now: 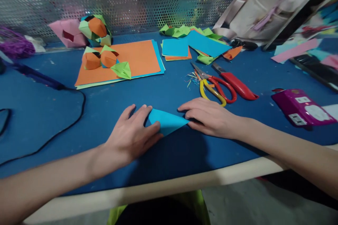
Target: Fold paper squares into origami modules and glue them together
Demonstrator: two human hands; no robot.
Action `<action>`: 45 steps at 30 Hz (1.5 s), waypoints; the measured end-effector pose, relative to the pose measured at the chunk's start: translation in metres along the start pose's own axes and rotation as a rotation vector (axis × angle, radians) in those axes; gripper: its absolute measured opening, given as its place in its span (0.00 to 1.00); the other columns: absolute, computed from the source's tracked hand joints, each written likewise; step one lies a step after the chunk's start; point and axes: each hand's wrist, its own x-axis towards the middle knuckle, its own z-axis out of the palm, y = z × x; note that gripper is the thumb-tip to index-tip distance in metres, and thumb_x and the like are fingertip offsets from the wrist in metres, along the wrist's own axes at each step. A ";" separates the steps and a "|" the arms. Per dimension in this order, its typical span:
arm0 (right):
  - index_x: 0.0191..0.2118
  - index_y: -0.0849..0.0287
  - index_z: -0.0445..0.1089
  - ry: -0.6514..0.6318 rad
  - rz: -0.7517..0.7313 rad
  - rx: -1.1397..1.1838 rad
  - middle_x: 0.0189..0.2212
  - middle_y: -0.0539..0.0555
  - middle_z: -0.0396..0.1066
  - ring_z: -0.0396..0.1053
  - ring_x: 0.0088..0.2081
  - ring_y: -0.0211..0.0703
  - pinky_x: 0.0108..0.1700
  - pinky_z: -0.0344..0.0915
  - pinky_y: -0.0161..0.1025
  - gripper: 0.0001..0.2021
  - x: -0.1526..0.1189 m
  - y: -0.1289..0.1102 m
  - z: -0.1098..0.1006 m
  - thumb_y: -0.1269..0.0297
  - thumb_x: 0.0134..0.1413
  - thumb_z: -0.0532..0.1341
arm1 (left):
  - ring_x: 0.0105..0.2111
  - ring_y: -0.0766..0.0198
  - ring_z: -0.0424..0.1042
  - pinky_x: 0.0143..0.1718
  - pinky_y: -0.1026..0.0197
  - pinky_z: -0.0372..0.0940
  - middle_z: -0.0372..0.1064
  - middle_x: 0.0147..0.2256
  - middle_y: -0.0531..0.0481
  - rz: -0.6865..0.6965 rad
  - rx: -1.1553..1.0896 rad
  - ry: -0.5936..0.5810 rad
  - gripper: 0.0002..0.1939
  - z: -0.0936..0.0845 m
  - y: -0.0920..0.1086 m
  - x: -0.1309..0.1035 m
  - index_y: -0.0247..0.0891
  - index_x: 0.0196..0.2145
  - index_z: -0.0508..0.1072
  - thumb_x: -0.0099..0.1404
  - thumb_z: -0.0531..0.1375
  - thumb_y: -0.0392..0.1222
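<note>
A folded piece of blue origami paper (167,121) lies on the blue tabletop between my hands, its narrow tip pointing right. My left hand (134,130) holds the wide left end, with the thumb on top of the paper and the fingertips at its far edge. At the pointed end, my right hand (211,116) has its fingers bent and pinches the tip near the thumb. Just beyond the right hand lie scissors (215,89) with one yellow and one red handle, beside a red-handled cutter (239,82).
Orange sheets (142,56) carry small folded paper pieces (100,58) at the back left. Blue squares (175,47) and green folded strips (182,31) lie behind. A purple power adapter (302,107) sits right; a black cable (83,109) curves at left.
</note>
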 end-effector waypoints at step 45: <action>0.60 0.77 0.54 -0.223 0.359 -0.175 0.62 0.71 0.48 0.44 0.65 0.59 0.63 0.47 0.57 0.45 0.012 -0.065 0.023 0.35 0.54 0.43 | 0.46 0.49 0.71 0.49 0.44 0.61 0.69 0.47 0.35 0.052 -0.003 0.184 0.11 0.001 -0.005 -0.005 0.38 0.36 0.74 0.64 0.56 0.46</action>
